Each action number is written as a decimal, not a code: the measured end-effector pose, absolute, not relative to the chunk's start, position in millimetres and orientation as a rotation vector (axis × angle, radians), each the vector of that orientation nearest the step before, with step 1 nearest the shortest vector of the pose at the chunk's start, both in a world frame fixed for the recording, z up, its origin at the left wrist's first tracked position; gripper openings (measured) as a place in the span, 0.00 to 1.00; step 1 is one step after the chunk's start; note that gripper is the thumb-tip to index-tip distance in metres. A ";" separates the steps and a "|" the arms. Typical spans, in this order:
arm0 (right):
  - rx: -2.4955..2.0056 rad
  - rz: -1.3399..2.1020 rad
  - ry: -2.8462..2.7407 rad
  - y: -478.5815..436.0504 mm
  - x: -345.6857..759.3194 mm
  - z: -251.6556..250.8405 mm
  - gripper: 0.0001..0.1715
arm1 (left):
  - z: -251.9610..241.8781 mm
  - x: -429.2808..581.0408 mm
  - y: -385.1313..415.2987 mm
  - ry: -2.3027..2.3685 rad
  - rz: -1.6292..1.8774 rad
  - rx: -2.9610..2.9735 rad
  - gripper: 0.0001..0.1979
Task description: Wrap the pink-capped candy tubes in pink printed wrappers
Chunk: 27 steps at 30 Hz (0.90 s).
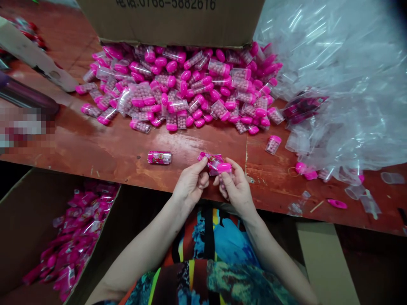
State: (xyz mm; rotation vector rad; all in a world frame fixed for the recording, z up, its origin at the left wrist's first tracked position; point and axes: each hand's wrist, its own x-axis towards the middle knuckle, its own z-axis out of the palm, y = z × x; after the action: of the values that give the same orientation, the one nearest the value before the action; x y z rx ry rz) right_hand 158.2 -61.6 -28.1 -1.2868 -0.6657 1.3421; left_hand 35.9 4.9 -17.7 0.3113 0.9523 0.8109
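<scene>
My left hand point(190, 180) is closed, pinching a printed pink wrapper sleeve point(210, 158) between thumb and finger. In my right hand point(238, 186) is a small pink-capped bottle point(224, 168), its body mostly covered by my fingers. Cap and wrapper meet between the two hands, above the table's front edge; whether the bottle is inside the sleeve I cannot tell. To the left lies a wrapped bottle point(159, 157) on its side. A single unwrapped bottle point(273, 145) of pale pink balls lies off to the right.
A heap of pink-capped bottles point(178, 106) spreads before a cardboard box point(178, 25). Clear plastic bags point(343, 106) cover the right side. Below left, an open carton point(19, 220) contains many wrapped pink bottles point(79, 228). A loose pink cap point(337, 204) lies front right.
</scene>
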 end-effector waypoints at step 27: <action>-1.426 1.243 -1.226 -75.5 175.7 -38.3 0.34 | -16.6 25.1 5.4 0.759 0.547 0.506 0.15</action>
State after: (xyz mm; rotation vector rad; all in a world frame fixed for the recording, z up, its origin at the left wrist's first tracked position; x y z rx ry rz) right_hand 175.7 -75.5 -38.3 -1.4261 -1.2257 1.2428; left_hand 25.1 5.4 -16.6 0.5057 0.7594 0.5466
